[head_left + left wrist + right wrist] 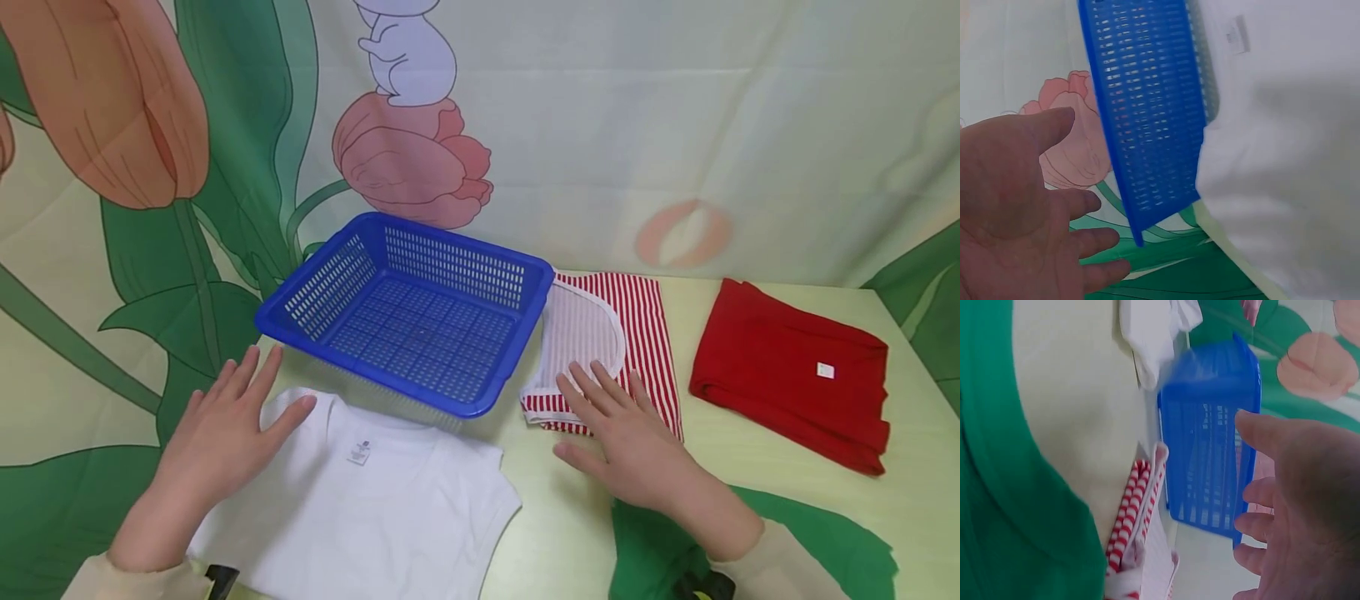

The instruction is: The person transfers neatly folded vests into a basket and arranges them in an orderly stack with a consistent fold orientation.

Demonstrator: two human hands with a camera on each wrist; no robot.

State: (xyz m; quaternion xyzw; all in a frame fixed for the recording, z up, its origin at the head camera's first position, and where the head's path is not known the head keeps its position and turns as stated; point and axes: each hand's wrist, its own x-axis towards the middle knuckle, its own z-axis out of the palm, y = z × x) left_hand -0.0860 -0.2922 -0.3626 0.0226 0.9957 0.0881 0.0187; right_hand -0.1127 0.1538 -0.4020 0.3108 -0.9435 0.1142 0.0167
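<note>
Blue plastic basket (pixel 450 265) — slotted floor (pixel 420 333) showing; left hand (pixel 227 437), right hand (pixel 633 446) — each grip spread, holding nothing.

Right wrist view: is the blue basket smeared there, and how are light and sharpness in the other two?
Right wrist: blue basket blurred toward its upper end; head: blue basket sharper, soft grey shadow on the white shirt; left wrist: dim, left hand shaded, grey shadow across the white shirt.
</note>
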